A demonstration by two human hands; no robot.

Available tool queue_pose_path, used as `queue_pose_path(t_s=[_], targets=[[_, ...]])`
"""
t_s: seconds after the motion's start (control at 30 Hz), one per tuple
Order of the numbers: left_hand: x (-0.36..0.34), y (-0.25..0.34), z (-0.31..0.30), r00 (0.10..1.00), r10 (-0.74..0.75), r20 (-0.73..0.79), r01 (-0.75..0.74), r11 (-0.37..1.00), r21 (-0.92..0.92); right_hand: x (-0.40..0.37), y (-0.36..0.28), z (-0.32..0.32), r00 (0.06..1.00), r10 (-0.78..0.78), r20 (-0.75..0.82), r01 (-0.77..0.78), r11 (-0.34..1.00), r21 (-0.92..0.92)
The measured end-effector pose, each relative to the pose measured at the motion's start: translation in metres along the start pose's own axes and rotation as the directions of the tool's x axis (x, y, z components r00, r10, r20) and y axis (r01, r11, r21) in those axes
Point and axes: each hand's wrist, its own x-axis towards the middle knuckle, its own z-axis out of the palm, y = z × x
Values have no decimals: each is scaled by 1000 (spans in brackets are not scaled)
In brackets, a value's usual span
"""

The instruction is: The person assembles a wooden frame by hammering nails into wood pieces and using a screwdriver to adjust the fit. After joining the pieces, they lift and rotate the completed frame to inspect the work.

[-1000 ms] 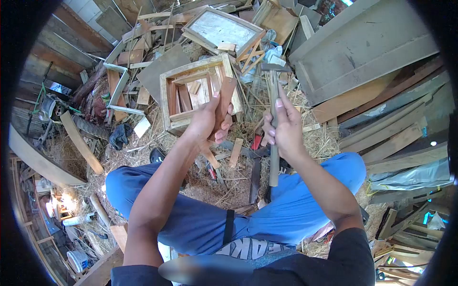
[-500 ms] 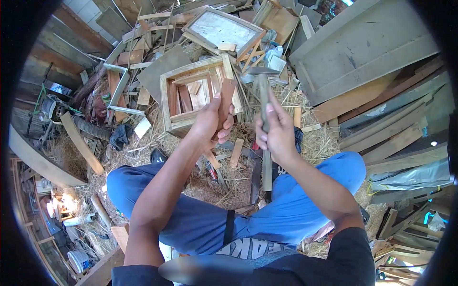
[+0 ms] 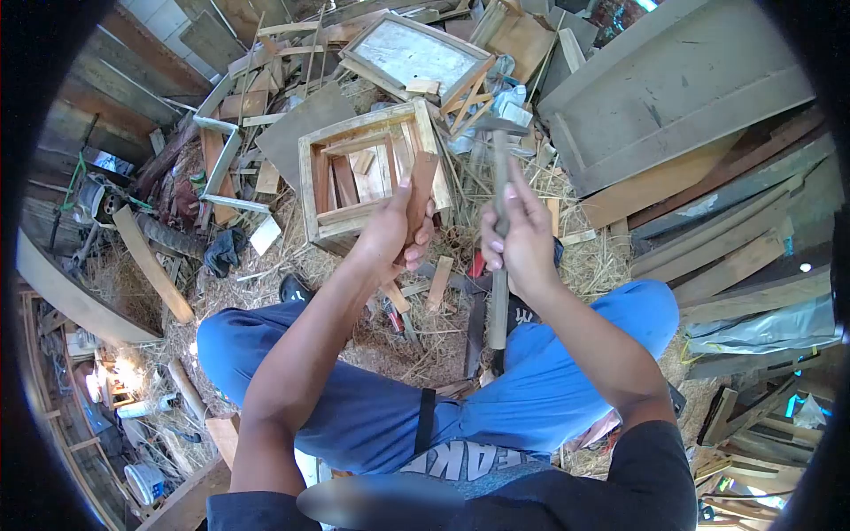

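Note:
My left hand [image 3: 394,228] is wrapped round a short reddish-brown wooden block [image 3: 421,188], held tilted upright over the near right corner of a wooden box frame [image 3: 320,221]. Loose wood pieces lie inside that frame. My right hand [image 3: 522,237] grips a hammer [image 3: 500,305] by its wooden handle, the thumb and a finger laid along it. The hammer's head is up, away from me, and blurred; it is apart from the block. Below the hands, a small red-handled tool [image 3: 393,317] lies on the straw between my legs.
Beyond the box frame lies a framed panel [image 3: 412,55] among scrap wood. A large grey board [image 3: 673,97] leans at the right, above stacked planks [image 3: 735,239]. Curved wooden pieces [image 3: 150,265] stand at the left. Straw and offcuts [image 3: 440,281] cover the floor.
The hammer and my right hand have shifted slightly to the right. My left hand and the block stay almost where they were.

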Motion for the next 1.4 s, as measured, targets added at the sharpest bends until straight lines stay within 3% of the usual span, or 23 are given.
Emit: queue_pose_path(t_s=[0.03,0.1,0.17,0.23,0.3,0.33,0.37,0.43,0.5,0.57,0.63,0.7,0.77,0.83,0.87,0.9,0.97,1.0,1.17,1.23,1.3,1.37,1.4], targets=[[-1,2,0,1000,24,-11,-24,999,-24,1,0,0,993,-66,-94,72,996,60],[-2,4,4,999,46,-15,-46,999,16,-2,7,-3,995,-86,-44,84,996,-28],[0,1,4,999,34,-32,-33,999,28,-10,2,6,960,173,222,-144,980,-139],[0,3,5,999,27,-43,-26,999,24,-11,5,8,977,100,188,-78,990,-120],[-2,2,6,998,30,-53,-30,1000,8,-3,8,5,996,-34,-78,37,998,44],[-2,2,7,998,43,-36,-42,998,42,-4,9,5,996,-31,-87,32,999,17],[-1,2,9,998,54,-16,-53,995,79,-4,8,4,996,-36,-87,37,999,14],[0,3,4,997,50,-53,-48,998,48,-7,3,4,982,134,132,-130,991,-44],[0,4,0,994,39,-102,-37,999,20,-5,1,2,989,116,87,-112,993,-48],[-2,6,3,995,61,-73,-60,998,23,1,7,-1,999,-12,-52,17,995,94],[3,-1,3,996,54,-73,-51,998,39,-5,5,4,999,-31,-5,31,999,-18],[5,-2,6,997,41,-72,-37,997,63,-12,1,11,959,189,213,-167,979,-117],[3,0,6,991,34,-127,-31,999,27,-10,5,8,974,123,191,-108,990,-87],[-1,2,6,991,47,-127,-40,998,53,0,7,3,994,-64,-91,70,995,72],[-1,4,7,991,63,-119,-54,996,78,0,7,3,992,-44,-119,58,991,118],[0,3,7,991,67,-115,-59,995,76,-3,5,3,992,-49,-119,62,992,113],[2,0,3,991,50,-125,-37,994,100,-8,1,5,966,212,148,-205,977,-63],[4,1,-1,988,46,-148,-26,991,133,-9,0,7,959,205,198,-190,978,-89],[11,4,-20,990,40,-138,0,960,280,11,-9,-15,996,80,47,-77,996,-54],[21,-8,-32,948,247,-199,-60,756,652,19,-10,-25,998,54,-45,-56,998,-39],[39,-21,-64,954,264,-140,-110,747,656,23,-5,-32,998,54,-39,-55,998,-26],[65,-30,-93,950,312,29,-139,338,931,23,0,-33,995,85,-58,-87,996,-37],[63,-30,-92,951,309,25,-136,342,930,23,1,-33,994,90,-58,-93,995,-38]])
